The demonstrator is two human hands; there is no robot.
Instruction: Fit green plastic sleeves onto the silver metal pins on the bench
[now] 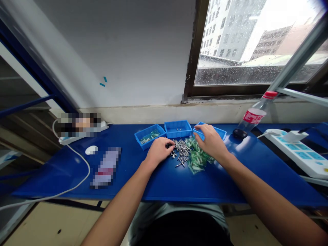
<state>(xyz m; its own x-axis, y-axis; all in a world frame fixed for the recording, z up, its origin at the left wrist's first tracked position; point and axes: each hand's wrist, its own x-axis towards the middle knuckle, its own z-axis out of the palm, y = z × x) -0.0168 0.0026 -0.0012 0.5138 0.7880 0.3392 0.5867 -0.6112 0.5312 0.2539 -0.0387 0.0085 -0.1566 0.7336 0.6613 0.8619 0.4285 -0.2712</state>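
My left hand rests at the left side of a heap of silvery metal pins. Its thumb and fingers curl around small black parts, whose exact kind I cannot make out. My right hand hovers over the right blue tray, thumb and forefinger apart, and partly hides it. Below that hand lie green-tinted clear plastic bags with small pieces inside. The left blue tray holds similar packed pieces. In the middle blue tray are a few pins.
A cola bottle with a little dark liquid leans at the back right, near a white power strip. On the left of the blue table are a white cable, a white round object and a blurred-out flat item. Wall and window stand behind.
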